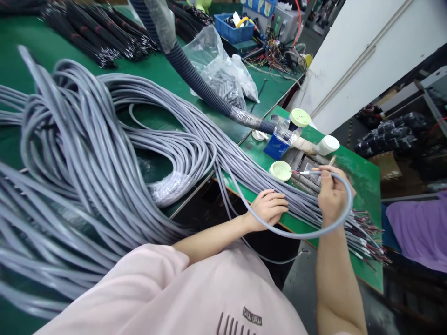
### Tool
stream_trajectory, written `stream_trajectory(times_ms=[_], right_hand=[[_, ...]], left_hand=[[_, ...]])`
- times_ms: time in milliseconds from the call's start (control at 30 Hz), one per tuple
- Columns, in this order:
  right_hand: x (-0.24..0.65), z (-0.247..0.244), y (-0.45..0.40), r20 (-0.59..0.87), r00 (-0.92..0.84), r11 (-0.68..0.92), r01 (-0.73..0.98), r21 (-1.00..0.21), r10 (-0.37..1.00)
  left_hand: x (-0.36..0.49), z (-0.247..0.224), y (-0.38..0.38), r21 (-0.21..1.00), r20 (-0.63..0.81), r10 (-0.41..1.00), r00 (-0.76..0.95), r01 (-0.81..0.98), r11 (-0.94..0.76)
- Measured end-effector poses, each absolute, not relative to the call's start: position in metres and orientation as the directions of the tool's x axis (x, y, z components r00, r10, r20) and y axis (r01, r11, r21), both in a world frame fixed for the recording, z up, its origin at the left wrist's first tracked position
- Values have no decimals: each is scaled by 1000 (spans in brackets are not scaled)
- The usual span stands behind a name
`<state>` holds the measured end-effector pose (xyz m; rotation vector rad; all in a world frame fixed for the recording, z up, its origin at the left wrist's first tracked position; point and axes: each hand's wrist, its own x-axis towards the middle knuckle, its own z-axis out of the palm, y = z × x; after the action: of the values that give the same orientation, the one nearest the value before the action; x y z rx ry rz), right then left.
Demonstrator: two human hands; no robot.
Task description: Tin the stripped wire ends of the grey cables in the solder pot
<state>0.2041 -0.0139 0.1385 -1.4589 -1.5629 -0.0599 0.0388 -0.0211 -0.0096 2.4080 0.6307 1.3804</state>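
Observation:
My right hand (335, 190) is closed on one grey cable (296, 235) near its end. The stripped end (296, 172), with thin red and dark wires, points left and meets the rim of a small round pale-green tub (280, 170). From my right hand the cable loops down and back left, passing across my left wrist. My left hand (268, 209) lies on top of the long bundle of grey cables (244, 163), fingers loosely bent over it and not gripping visibly. Beyond my right forearm, the bundle's stripped wire ends (366, 232) fan out over the green board.
A ribbed extraction hose (199, 79) ends above a grimy metal block (303, 163). Nearby stand a blue box (277, 146), a green-lidded jar (300, 117) and a white cup (328, 145). Coiled grey cables (77, 139) fill the left. Someone in purple (419, 228) is at right.

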Motion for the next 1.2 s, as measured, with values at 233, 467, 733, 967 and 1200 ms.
stream_trajectory(times_ms=[233, 467, 733, 967, 1200], right_hand=[[202, 121, 24, 533, 111, 253, 788, -562, 839], [202, 111, 43, 449, 97, 201, 796, -571, 888], [205, 102, 56, 390, 74, 169, 816, -553, 918], [202, 107, 56, 393, 73, 164, 827, -537, 917], [249, 135, 47, 573, 235, 130, 843, -523, 785]], left_hand=[[41, -9, -23, 443, 764, 492, 417, 216, -870], [39, -7, -22, 461, 731, 512, 451, 227, -858], [41, -9, -24, 469, 738, 519, 432, 226, -854], [42, -12, -25, 478, 726, 531, 436, 235, -846], [38, -5, -25, 459, 758, 507, 411, 215, -862]])
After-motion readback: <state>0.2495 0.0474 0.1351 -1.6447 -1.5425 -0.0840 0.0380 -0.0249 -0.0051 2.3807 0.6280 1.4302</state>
